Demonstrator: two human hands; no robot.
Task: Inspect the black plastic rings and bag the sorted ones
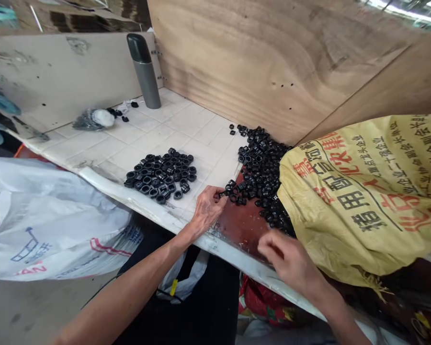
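My left hand (pixel 210 206) is at the near edge of the large pile of black plastic rings (pixel 262 165), thumb and fingertips pinched on a small black ring at the pile's edge. My right hand (pixel 287 254) hovers over the front of the table, a little blurred. Its fingers are curled together, and whatever they hold, if anything, is hidden. To the left of my left hand lies a smaller, flatter group of black plastic rings (pixel 161 175), many with their round openings facing up.
A yellow woven sack (pixel 359 201) lies at the right, its mouth against the large pile. A grey flask (pixel 145 72) stands at the back. A clear plastic bag (pixel 93 119) lies back left. A white sack (pixel 57 220) hangs by the table edge. Wooden boards (pixel 244 62) wall the back.
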